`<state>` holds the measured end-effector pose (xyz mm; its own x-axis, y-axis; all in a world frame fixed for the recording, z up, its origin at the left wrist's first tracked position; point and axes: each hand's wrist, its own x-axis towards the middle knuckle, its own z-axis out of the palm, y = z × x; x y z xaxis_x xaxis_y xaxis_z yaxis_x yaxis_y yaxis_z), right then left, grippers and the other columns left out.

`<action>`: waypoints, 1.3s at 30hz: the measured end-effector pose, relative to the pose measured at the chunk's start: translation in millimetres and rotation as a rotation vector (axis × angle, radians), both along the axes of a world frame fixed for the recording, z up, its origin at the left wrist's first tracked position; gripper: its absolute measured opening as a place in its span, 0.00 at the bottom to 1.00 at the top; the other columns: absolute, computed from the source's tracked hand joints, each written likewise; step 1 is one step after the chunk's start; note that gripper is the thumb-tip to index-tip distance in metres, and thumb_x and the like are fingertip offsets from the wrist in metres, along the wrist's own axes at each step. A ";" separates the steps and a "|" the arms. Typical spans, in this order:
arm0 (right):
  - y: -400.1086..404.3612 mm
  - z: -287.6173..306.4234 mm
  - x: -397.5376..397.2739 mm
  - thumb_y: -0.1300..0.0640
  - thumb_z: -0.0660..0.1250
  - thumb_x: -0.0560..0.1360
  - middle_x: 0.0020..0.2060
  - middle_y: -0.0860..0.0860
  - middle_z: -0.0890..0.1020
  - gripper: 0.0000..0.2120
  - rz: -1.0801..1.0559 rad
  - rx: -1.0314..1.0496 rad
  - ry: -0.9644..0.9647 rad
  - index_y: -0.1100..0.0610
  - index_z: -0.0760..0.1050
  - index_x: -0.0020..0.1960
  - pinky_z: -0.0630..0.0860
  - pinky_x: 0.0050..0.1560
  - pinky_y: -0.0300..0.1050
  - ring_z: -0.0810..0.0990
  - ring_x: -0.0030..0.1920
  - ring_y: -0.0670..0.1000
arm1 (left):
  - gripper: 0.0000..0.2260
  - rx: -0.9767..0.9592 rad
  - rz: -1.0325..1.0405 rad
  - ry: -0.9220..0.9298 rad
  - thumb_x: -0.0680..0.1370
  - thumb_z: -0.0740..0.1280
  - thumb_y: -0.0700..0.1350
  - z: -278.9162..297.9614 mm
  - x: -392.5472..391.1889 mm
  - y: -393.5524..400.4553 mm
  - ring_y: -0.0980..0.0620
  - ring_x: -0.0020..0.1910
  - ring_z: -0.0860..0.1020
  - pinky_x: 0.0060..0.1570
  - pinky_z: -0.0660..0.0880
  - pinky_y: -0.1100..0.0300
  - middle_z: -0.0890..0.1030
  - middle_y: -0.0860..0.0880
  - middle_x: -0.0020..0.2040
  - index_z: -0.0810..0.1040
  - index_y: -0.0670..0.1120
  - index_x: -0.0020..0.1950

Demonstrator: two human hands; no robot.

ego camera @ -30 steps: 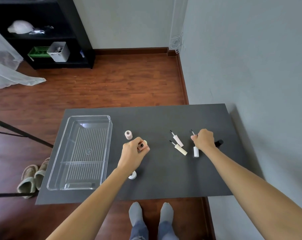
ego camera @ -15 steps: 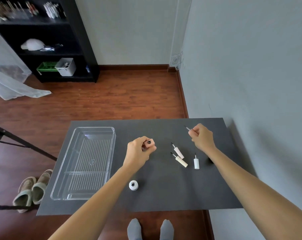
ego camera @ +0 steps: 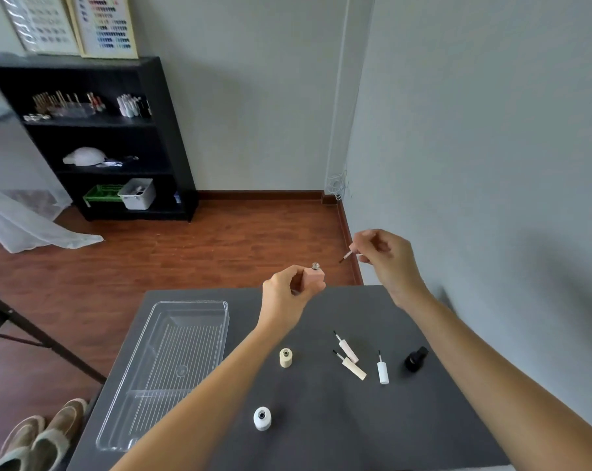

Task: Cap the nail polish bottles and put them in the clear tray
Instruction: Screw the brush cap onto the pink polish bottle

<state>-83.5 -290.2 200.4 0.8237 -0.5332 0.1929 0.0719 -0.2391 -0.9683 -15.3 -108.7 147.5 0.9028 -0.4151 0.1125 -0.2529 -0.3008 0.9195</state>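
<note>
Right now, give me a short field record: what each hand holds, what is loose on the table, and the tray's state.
left hand: holds uncapped pink square bottle, upright, raised
right hand: pinches brush cap, brush tip aimed toward the bottle, not yet in
open bottles on dark table: cream round bottle, white round bottle, black bottle lying on its side
loose brush caps: pale pink cap, cream cap, white cap
clear plastic tray: holds no bottles
bottles capped: none
</note>
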 end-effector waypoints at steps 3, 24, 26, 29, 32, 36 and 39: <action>5.2 22.8 4.2 0.60 0.71 0.74 0.38 0.46 0.85 0.06 0.012 -0.114 -0.059 0.55 0.79 0.39 0.82 0.46 0.47 0.84 0.39 0.49 | 0.05 -0.008 -0.015 -0.028 0.72 0.75 0.48 11.8 1.2 -4.5 0.63 0.30 0.72 0.34 0.69 0.75 0.79 0.57 0.33 0.82 0.49 0.44; 25.3 37.5 12.4 0.58 0.71 0.75 0.36 0.49 0.85 0.03 0.142 -0.379 0.013 0.56 0.78 0.43 0.78 0.50 0.35 0.85 0.43 0.45 | 0.08 -0.069 -0.076 -0.034 0.72 0.75 0.49 37.2 -0.5 -9.9 0.57 0.32 0.70 0.35 0.70 0.68 0.83 0.43 0.40 0.83 0.48 0.47; 25.7 36.3 12.2 0.56 0.73 0.73 0.36 0.48 0.86 0.04 0.141 -0.396 0.030 0.54 0.78 0.43 0.77 0.47 0.32 0.84 0.40 0.43 | 0.08 -0.061 -0.073 -0.044 0.72 0.75 0.50 38.5 0.1 -11.0 0.56 0.32 0.70 0.35 0.71 0.65 0.82 0.42 0.40 0.83 0.48 0.47; 27.3 36.5 13.5 0.49 0.76 0.69 0.35 0.48 0.85 0.11 0.077 -0.436 0.078 0.55 0.78 0.42 0.78 0.44 0.37 0.83 0.38 0.47 | 0.07 -0.047 -0.074 -0.056 0.72 0.75 0.51 39.0 0.3 -12.5 0.57 0.31 0.69 0.33 0.69 0.67 0.82 0.44 0.38 0.82 0.49 0.45; 27.5 38.3 14.8 0.43 0.74 0.69 0.39 0.47 0.84 0.18 0.077 -0.471 0.114 0.56 0.77 0.46 0.79 0.47 0.41 0.83 0.44 0.49 | 0.09 -0.043 -0.075 -0.052 0.73 0.75 0.51 37.4 -0.3 -13.0 0.56 0.32 0.70 0.33 0.69 0.68 0.82 0.44 0.38 0.82 0.47 0.46; 18.5 42.5 12.4 0.53 0.66 0.78 0.50 0.50 0.85 0.17 0.288 -0.366 0.137 0.56 0.73 0.66 0.74 0.65 0.43 0.78 0.63 0.44 | 0.09 -0.059 -0.066 -0.028 0.72 0.76 0.50 37.6 -0.6 -14.4 0.59 0.30 0.70 0.33 0.70 0.70 0.81 0.49 0.36 0.83 0.46 0.47; 14.3 45.3 10.6 0.61 0.66 0.79 0.45 0.51 0.87 0.11 0.327 -0.339 0.102 0.56 0.78 0.61 0.77 0.61 0.42 0.83 0.56 0.44 | 0.08 -0.058 -0.079 -0.026 0.73 0.75 0.50 38.3 -1.4 -14.8 0.46 0.35 0.76 0.40 0.77 0.61 0.84 0.45 0.41 0.83 0.47 0.48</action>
<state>-72.9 -276.0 245.7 0.9615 -0.1640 0.2204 0.1045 -0.5237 -0.8455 -16.7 -123.5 185.8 0.8639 -0.4769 0.1617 -0.2981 -0.2254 0.9275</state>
